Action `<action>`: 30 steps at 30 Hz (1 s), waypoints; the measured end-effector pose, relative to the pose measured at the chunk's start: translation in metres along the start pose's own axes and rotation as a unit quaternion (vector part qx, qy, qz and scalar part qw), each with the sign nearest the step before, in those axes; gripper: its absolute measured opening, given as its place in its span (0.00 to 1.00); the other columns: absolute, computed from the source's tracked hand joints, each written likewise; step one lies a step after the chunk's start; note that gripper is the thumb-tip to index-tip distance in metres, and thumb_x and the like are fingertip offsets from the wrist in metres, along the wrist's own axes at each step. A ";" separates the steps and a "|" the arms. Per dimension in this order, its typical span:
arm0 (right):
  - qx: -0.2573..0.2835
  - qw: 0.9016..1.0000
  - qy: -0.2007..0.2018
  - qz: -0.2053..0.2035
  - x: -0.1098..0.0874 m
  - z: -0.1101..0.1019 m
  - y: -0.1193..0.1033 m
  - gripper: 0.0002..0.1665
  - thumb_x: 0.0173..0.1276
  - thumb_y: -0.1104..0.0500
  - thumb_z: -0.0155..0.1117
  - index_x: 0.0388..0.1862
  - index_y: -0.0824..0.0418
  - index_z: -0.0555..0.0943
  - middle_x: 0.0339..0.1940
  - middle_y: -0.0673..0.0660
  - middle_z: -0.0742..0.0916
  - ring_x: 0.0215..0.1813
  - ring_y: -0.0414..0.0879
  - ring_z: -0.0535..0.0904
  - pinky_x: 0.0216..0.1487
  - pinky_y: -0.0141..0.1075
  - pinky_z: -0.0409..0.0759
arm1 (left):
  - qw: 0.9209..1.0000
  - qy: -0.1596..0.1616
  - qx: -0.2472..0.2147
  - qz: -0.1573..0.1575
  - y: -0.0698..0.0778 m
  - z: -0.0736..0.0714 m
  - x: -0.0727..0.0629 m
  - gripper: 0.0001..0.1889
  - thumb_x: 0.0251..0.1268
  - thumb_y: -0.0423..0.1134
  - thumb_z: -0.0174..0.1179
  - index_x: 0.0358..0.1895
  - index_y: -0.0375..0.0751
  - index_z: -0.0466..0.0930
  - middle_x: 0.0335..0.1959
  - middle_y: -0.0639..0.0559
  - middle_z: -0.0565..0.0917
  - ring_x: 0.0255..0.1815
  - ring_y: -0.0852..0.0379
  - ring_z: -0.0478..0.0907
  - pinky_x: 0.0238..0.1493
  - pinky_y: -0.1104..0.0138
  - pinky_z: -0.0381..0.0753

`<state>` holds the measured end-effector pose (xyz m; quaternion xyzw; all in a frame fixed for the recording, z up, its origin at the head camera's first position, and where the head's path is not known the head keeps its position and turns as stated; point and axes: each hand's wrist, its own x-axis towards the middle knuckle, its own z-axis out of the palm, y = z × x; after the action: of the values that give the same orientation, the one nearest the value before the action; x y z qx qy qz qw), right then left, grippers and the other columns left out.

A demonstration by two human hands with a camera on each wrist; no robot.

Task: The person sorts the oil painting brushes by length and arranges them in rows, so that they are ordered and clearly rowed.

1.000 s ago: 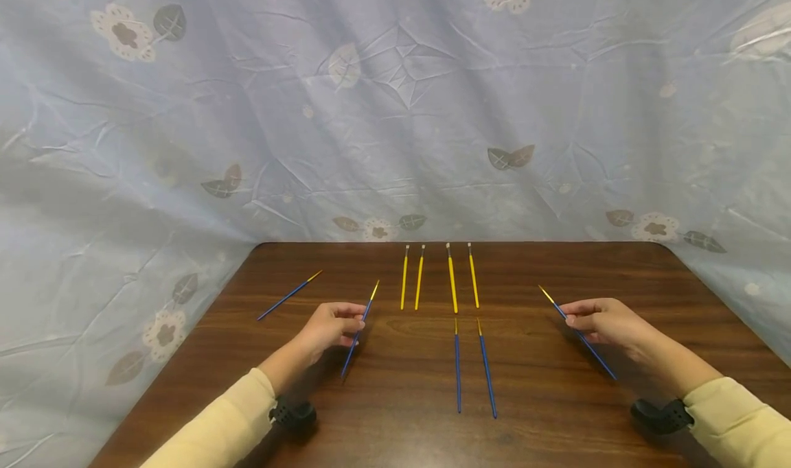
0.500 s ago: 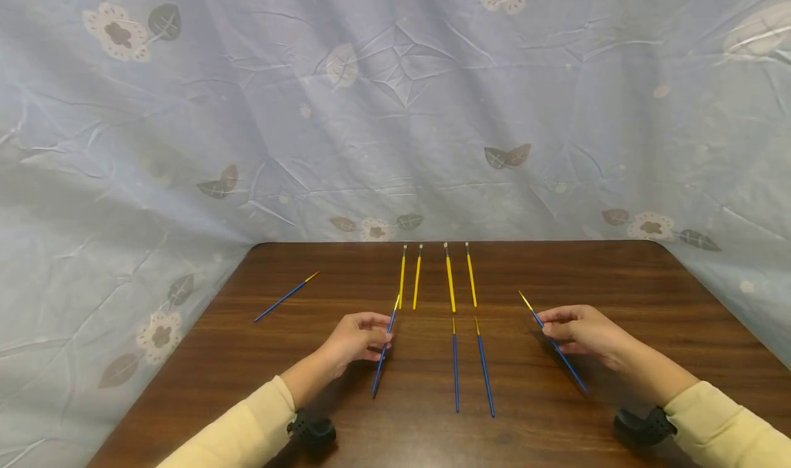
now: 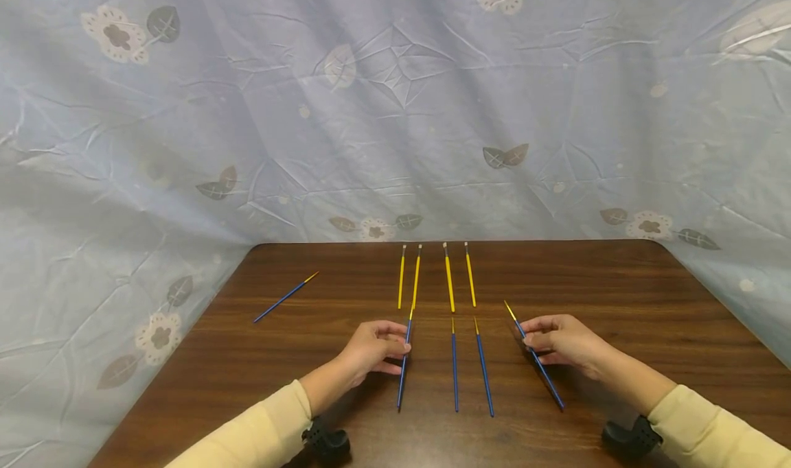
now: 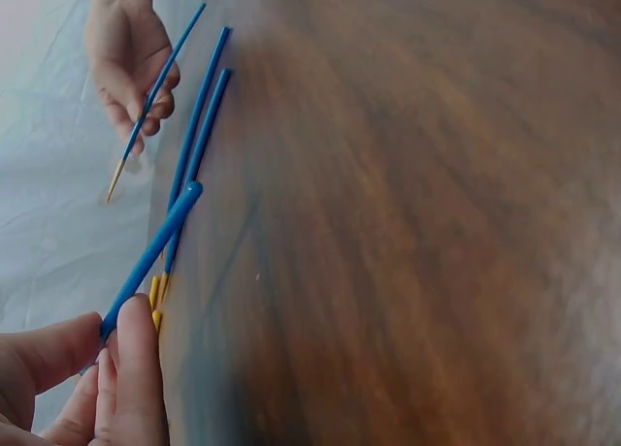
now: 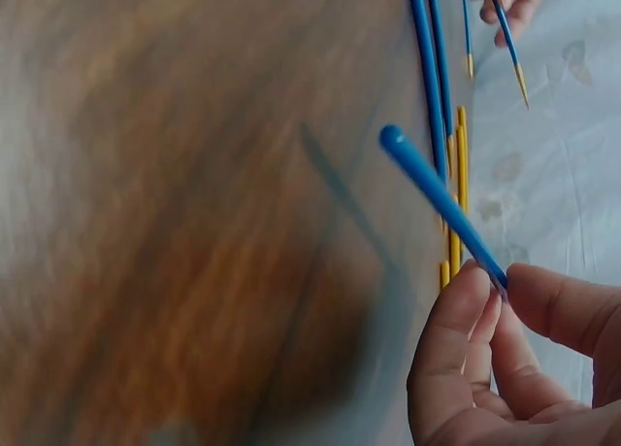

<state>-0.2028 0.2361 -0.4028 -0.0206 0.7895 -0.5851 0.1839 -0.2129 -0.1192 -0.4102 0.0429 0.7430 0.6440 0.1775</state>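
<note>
My left hand point(image 3: 375, 350) pinches a blue paintbrush point(image 3: 404, 375) between thumb and fingers, its golden tip pointing away from me. In the left wrist view the handle end of this blue paintbrush point(image 4: 150, 255) sticks out past the fingertips, above the wooden table. My right hand point(image 3: 565, 344) pinches another blue paintbrush point(image 3: 545, 375), slanted with its tip to the far left. Its rounded handle end shows large in the right wrist view, with a shadow below on the wood. Between the hands lie two blue paintbrushes, one on the left point(image 3: 455, 372) and one on the right point(image 3: 485, 375), roughly side by side.
Several yellow paintbrushes point(image 3: 449, 283) with pale bristles lie in a row near the back edge of the wooden table point(image 3: 556, 269). A lone blue paintbrush point(image 3: 286, 297) lies slanted at the far left. Patterned fabric point(image 3: 395, 111) hangs behind the table.
Both hands have moved inward and toward me, each carrying its blue paintbrush: the left hand to the right, the right hand to the left. The paintbrushes on the table stay in place.
</note>
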 end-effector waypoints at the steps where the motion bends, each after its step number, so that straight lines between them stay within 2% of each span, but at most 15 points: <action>1: 0.003 1.000 0.001 0.000 0.000 0.002 0.000 0.25 0.70 0.63 0.61 0.61 0.76 0.71 0.50 0.63 0.81 0.48 0.49 0.78 0.43 0.41 0.82 | 1.000 -0.002 0.000 0.002 0.000 0.001 0.000 0.20 0.61 0.26 0.64 0.56 0.26 0.74 0.39 0.43 0.81 0.37 0.52 0.82 0.35 0.58 0.86; 5: 0.010 1.000 0.004 0.001 0.001 0.012 -0.001 0.24 0.69 0.66 0.61 0.60 0.77 0.71 0.44 0.61 0.83 0.44 0.48 0.79 0.41 0.40 0.83 | 1.000 -0.004 0.003 0.014 -0.001 0.006 -0.001 0.20 0.60 0.25 0.64 0.56 0.25 0.73 0.38 0.42 0.81 0.34 0.53 0.82 0.33 0.59 0.86; 10: 0.014 1.000 0.015 0.003 0.003 0.022 -0.002 0.23 0.68 0.67 0.61 0.58 0.78 0.72 0.43 0.61 0.83 0.42 0.47 0.80 0.40 0.40 0.84 | 1.000 -0.008 0.011 0.024 -0.003 0.010 -0.001 0.20 0.60 0.24 0.64 0.55 0.23 0.73 0.36 0.42 0.80 0.32 0.53 0.82 0.31 0.59 0.86; 18: 0.012 0.999 0.029 0.011 0.005 0.031 0.000 0.22 0.67 0.69 0.62 0.57 0.79 0.72 0.40 0.61 0.84 0.38 0.48 0.81 0.39 0.40 0.84 | 1.000 0.004 0.011 0.016 -0.010 0.016 0.004 0.17 0.58 0.22 0.64 0.51 0.24 0.75 0.33 0.42 0.81 0.30 0.54 0.82 0.26 0.59 0.86; 30: -0.012 0.999 0.045 0.012 0.005 0.038 0.003 0.20 0.66 0.67 0.64 0.54 0.77 0.74 0.41 0.60 0.84 0.40 0.49 0.81 0.40 0.42 0.84 | 0.998 0.016 0.041 0.047 -0.016 0.021 0.004 0.17 0.55 0.21 0.65 0.49 0.24 0.76 0.29 0.44 0.82 0.27 0.54 0.82 0.23 0.61 0.85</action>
<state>-0.1950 0.2005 -0.4161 0.0130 0.8039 -0.5741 0.1550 -0.2069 -0.1009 -0.4286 0.0745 0.7684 0.6216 0.1330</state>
